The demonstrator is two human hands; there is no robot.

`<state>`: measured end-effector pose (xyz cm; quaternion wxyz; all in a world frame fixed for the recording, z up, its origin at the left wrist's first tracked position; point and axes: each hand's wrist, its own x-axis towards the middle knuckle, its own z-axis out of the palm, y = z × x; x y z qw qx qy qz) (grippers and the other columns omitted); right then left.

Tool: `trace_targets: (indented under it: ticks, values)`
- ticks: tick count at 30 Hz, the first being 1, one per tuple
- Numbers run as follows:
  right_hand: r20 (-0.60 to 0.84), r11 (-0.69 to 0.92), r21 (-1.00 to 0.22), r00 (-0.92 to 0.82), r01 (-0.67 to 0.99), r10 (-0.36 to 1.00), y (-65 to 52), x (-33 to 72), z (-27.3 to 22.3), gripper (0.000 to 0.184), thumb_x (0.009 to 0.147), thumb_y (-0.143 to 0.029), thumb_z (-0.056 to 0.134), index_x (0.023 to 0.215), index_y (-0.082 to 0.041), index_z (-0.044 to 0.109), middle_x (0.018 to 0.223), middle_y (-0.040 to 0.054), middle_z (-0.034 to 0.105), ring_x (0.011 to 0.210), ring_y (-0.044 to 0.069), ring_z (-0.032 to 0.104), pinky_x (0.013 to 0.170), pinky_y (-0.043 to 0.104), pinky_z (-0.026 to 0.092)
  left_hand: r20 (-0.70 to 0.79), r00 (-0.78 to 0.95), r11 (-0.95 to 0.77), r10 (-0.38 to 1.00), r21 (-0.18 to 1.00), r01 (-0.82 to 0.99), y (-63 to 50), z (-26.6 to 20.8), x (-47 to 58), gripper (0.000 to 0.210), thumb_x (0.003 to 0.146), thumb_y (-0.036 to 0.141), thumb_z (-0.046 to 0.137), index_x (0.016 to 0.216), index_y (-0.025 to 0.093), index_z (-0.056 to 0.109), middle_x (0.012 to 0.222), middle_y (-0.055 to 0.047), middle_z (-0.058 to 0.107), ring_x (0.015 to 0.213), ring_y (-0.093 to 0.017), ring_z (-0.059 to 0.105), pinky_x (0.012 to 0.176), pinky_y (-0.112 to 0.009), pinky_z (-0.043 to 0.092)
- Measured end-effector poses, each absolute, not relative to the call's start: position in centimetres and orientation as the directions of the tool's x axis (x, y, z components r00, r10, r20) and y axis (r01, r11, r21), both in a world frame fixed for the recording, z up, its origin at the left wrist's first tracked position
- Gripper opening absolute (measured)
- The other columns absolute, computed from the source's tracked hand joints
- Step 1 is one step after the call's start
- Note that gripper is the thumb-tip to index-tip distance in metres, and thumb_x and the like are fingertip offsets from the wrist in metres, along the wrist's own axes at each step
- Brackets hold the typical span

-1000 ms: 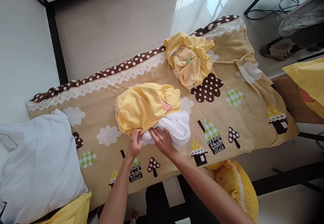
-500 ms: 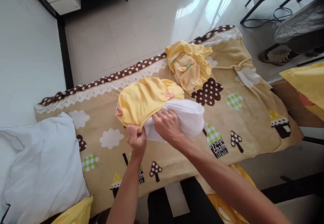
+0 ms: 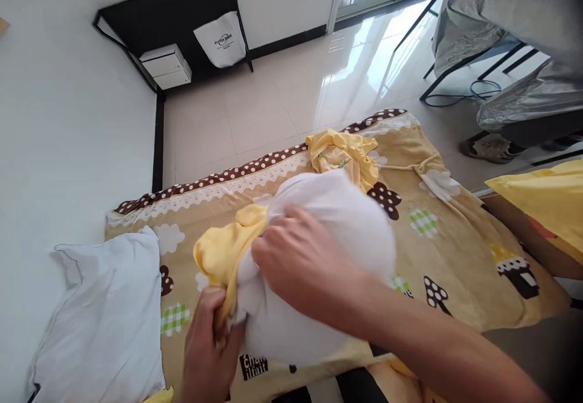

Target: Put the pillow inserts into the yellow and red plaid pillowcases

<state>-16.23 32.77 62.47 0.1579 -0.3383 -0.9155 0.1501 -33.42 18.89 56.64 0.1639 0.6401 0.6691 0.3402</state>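
A plump white pillow is lifted in front of me, its left end inside a bunched yellow pillowcase. My left hand is closed on the near edge of the pillowcase opening. My right hand, fingers curled and slightly blurred, grips the pillow close to the yellow rim; its fingertips are partly hidden in the folds. Behind the pillow lies a crumpled yellow cloth, resting on the patterned beige blanket.
A second white pillow lies at the left by the wall. Another yellow pillow is at the right edge. A person's shoe and plastic-covered chairs are at the upper right. A white box stands against the far wall.
The pillow has come up nearer to me, with more white showing and the pillowcase bunched to the left. Both hands keep hold. My view has tilted up toward the far wall.
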Motion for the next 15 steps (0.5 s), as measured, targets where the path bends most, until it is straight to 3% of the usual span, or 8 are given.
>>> trace_targets:
  ticks: [4, 7, 10, 15]
  values:
    - [-0.073, 0.766, -0.290, -0.812, 0.573, 0.580, 31.0, -20.6, 50.7, 0.023, 0.089, -0.010, 0.050, 0.076, -0.014, 0.069, 0.071, 0.0086, 0.070, 0.073, 0.020, 0.064, 0.085, 0.038, 0.043, 0.205, -0.300, 0.134, 0.931, 0.575, 0.807, 18.7, 46.7, -35.4, 0.005, 0.083, 0.027, 0.054, 0.081, 0.023, 0.054, 0.072, 0.000, 0.059, 0.067, -0.017, 0.057, 0.061, -0.026, 0.046]
    - [0.014, 0.821, -0.252, -0.846, 0.513, 0.533, 26.1, -22.6, 43.6, 0.026, 0.092, -0.012, 0.047, 0.105, -0.006, 0.067, 0.091, 0.0132, 0.073, 0.082, 0.021, 0.063, 0.087, 0.037, 0.043, 0.219, -0.414, 0.265, 0.883, 0.496, 0.827, 16.8, 40.7, -36.0, 0.009, 0.080, 0.022, 0.048, 0.071, 0.024, 0.049, 0.066, 0.000, 0.055, 0.063, -0.017, 0.054, 0.059, -0.026, 0.040]
    - [0.103, 0.870, -0.234, -0.878, 0.435, 0.467, 21.7, -24.2, 41.8, 0.027, 0.095, -0.018, 0.046, 0.105, -0.003, 0.067, 0.095, 0.0170, 0.072, 0.086, 0.024, 0.061, 0.089, 0.040, 0.042, 0.237, -0.541, 0.398, 0.807, 0.459, 0.795, 14.3, 39.0, -36.5, 0.015, 0.080, 0.019, 0.047, 0.066, 0.023, 0.044, 0.063, 0.001, 0.051, 0.061, -0.016, 0.049, 0.057, -0.025, 0.036]
    - [-0.041, 0.877, -0.315, -0.929, 0.362, 0.368, 20.4, -29.1, 42.1, 0.020, 0.091, -0.015, 0.054, 0.083, -0.010, 0.071, 0.083, 0.0135, 0.073, 0.082, 0.024, 0.062, 0.083, 0.038, 0.045, 0.288, -0.564, 0.402, 0.774, 0.463, 0.789, 11.7, 41.0, -37.5, 0.015, 0.080, 0.017, 0.050, 0.066, 0.023, 0.048, 0.058, 0.004, 0.048, 0.055, -0.013, 0.046, 0.056, -0.023, 0.034]
